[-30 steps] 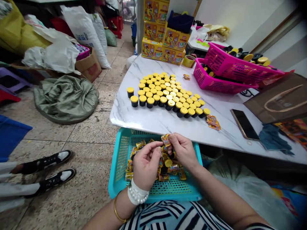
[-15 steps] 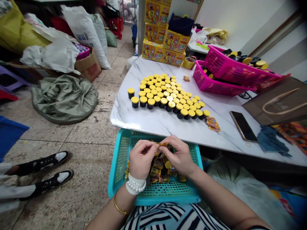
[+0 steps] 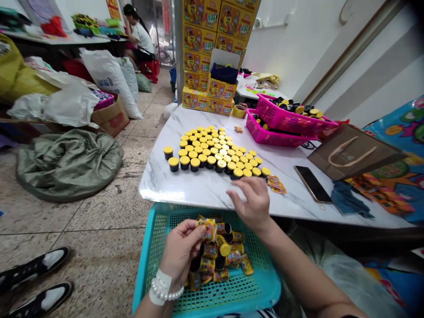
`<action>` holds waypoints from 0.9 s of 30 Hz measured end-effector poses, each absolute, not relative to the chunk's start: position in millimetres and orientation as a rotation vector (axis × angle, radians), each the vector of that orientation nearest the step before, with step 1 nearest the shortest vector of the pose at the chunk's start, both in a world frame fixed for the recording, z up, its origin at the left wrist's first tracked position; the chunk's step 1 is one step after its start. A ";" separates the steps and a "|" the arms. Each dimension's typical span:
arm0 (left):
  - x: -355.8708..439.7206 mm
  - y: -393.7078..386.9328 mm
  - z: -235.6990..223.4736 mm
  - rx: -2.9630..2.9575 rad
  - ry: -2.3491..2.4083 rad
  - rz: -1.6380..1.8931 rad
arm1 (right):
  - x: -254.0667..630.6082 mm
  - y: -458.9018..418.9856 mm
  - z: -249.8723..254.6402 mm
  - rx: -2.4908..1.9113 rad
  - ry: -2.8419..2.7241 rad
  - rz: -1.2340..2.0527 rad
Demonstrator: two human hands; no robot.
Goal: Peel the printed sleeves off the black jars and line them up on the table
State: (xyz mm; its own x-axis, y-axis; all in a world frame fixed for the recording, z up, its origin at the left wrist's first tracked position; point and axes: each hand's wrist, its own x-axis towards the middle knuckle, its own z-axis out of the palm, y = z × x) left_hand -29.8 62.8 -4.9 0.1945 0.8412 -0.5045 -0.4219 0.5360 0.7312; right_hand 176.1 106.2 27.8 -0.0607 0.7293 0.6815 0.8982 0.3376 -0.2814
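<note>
My left hand (image 3: 181, 247) is over the turquoise basket (image 3: 149, 247), its thumb and fingers pinching a colourful printed wrapper (image 3: 208, 229). Below it in the basket lies a heap of small black cups with yellow lids, many in printed wrappers (image 3: 232, 259). My right hand (image 3: 253, 203) is raised above the table's front edge, thumb and fingers apart, with nothing visible in them. Just beyond it stand rows of black cups with yellow lids (image 3: 206, 152). A small pile of printed wrappers (image 3: 276, 184) lies to the right of that hand.
Pink baskets (image 3: 281, 138) of cups and lids stand stacked at the table's right. Near them are a phone (image 3: 313, 183), a brown paper bag (image 3: 351, 154) and tape (image 3: 239, 110). Yellow cartons (image 3: 198, 39) rise at the back. A person (image 3: 141, 37) sits far left; a grey-green sack (image 3: 69, 163) lies on the floor.
My hands were together over the basket. The right has let go and moved up and forward to the table edge; the left keeps the wrapper. The view has tilted up and turned right.
</note>
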 end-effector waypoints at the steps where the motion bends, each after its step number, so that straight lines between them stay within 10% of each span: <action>1: -30.4 64.1 -2.3 0.478 1.030 0.950 | 183.8 115.1 29.2 -1.501 -1.827 -0.419; 10: -36.7 77.0 6.8 0.452 0.984 0.883 | 196.5 136.0 21.0 -1.642 -2.007 -0.641; 20: -28.4 87.0 5.2 0.273 0.781 0.895 | 164.7 82.4 37.3 -1.208 -1.311 1.009; 27: -24.1 87.8 1.3 0.170 0.709 0.895 | 160.8 74.0 25.8 -1.300 -1.301 1.021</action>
